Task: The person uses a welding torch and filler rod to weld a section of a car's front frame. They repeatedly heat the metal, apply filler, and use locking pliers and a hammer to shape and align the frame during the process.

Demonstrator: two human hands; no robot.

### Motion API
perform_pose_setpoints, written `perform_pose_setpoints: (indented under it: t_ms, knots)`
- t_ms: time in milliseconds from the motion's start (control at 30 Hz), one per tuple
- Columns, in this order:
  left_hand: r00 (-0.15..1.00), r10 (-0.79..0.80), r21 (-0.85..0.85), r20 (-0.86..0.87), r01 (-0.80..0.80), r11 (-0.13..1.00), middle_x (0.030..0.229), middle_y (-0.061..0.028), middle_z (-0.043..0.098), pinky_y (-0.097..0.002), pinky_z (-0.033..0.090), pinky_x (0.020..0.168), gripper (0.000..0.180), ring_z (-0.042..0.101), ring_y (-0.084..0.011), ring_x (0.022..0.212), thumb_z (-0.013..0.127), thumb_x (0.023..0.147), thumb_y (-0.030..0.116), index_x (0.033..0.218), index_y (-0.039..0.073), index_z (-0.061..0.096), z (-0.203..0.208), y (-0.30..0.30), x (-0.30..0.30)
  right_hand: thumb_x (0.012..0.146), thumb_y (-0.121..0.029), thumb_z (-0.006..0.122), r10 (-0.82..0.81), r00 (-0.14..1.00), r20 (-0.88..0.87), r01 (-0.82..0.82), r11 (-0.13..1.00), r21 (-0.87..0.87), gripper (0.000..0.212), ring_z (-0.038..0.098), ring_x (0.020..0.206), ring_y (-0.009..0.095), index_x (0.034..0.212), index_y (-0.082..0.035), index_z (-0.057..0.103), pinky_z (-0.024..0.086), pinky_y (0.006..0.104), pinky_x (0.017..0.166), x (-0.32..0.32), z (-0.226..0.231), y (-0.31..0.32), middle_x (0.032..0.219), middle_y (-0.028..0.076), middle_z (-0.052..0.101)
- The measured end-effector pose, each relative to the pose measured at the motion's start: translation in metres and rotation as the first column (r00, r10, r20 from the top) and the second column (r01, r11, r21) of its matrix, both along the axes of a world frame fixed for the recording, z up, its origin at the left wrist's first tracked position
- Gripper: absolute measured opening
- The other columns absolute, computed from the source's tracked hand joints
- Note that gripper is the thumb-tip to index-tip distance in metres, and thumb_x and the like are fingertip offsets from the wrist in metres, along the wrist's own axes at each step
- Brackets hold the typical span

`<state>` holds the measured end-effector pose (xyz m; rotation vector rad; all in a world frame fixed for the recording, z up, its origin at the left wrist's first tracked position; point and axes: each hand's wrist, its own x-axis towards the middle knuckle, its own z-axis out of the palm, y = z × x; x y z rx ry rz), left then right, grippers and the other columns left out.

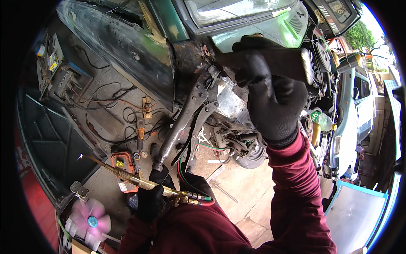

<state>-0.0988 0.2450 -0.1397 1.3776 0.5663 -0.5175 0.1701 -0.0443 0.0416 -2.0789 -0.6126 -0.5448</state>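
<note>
My left hand (151,203), in a black glove, is wrapped around a brass gas torch (139,182). A small flame (80,156) burns at the torch tip, which points left. Red and green hoses (203,200) run from its back end. Raised high and close, my right hand (275,93), also gloved in black, grips a dark bar-like thing (283,63) with a pale worn end; its kind I cannot make out. Between my hands, large locking pliers (182,120) reach up to rusty metal (188,57) on the car body, their jaws against it.
A weathered car door (122,51) stands ajar at upper left. Cables (122,108), an orange-and-black power tool (140,132) and an orange tray (120,163) lie on the floor. A pink fan (91,218) stands lower left. Right are a plastic bottle (323,120) and another car (355,101).
</note>
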Motion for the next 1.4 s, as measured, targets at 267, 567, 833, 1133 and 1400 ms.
perform_pose_setpoints:
  t_ms: [267, 567, 833, 1133, 1400]
  knots:
    - [0.999, -0.048, 0.108, 0.025, 0.045, 0.993, 0.085, -0.0085, 0.063, -0.0440, 0.050, 0.072, 0.016, 0.063, -0.0244, 0.081, 0.071, 0.097, 0.016, 0.095, 0.001, 0.065, -0.007, 0.003, -0.006, 0.098, 0.000, 0.071, -0.010, 0.995, -0.098, 0.010, 1.000, -0.010, 0.020, 0.075, 0.088, 0.017, 0.117, 0.003, 0.075, 0.059, 0.0315, 0.079, -0.005, 0.001, -0.004, 0.097, 0.014, 0.076]
    - [0.988, -0.097, 0.091, 0.124, 0.087, 0.992, 0.083, -0.0100, 0.063, -0.0478, 0.049, 0.069, 0.018, 0.063, -0.0275, 0.076, 0.071, 0.097, 0.014, 0.087, 0.001, 0.063, -0.020, 0.001, -0.015, 0.097, -0.006, 0.073, -0.077, 0.997, -0.026, 0.073, 0.986, -0.150, 0.015, 0.070, 0.064, 0.028, 0.110, 0.002, 0.074, 0.058, 0.0392, 0.065, 0.000, -0.012, -0.007, 0.074, 0.014, 0.069]
    - [0.986, -0.149, -0.019, 0.067, 0.151, 0.988, 0.095, -0.0083, 0.073, -0.0408, 0.055, 0.072, 0.007, 0.070, -0.0191, 0.086, 0.064, 0.097, 0.002, 0.098, -0.002, 0.069, 0.044, -0.008, 0.001, 0.097, 0.000, 0.067, -0.032, 0.995, -0.090, 0.044, 0.990, 0.135, 0.026, 0.078, 0.089, 0.023, 0.121, 0.005, 0.076, 0.061, 0.0339, 0.080, -0.035, 0.019, -0.018, 0.110, 0.021, 0.078]
    - [0.710, -0.457, -0.098, 0.536, 0.590, 0.801, 0.125, -0.0099, 0.079, -0.0420, 0.061, 0.090, 0.032, 0.077, -0.0209, 0.105, 0.072, 0.101, 0.016, 0.129, 0.000, 0.068, 0.118, -0.081, 0.027, 0.114, -0.035, 0.054, -0.171, 0.985, 0.025, 0.164, 0.972, 0.167, 0.053, 0.077, 0.083, 0.032, 0.134, 0.014, 0.060, 0.064, 0.0357, 0.065, -0.138, 0.068, -0.069, 0.121, 0.031, 0.072]
    - [0.546, -0.644, -0.146, 0.536, 0.811, 0.566, 0.120, -0.0152, 0.076, -0.0409, 0.055, 0.103, 0.031, 0.071, -0.0286, 0.115, 0.064, 0.106, 0.022, 0.127, -0.001, 0.071, 0.106, -0.162, 0.073, 0.114, -0.060, 0.043, -0.417, 0.908, 0.047, 0.399, 0.893, 0.209, 0.073, 0.072, 0.062, 0.029, 0.129, 0.010, 0.062, 0.060, 0.0325, 0.054, -0.221, 0.103, -0.139, 0.114, 0.030, 0.071]
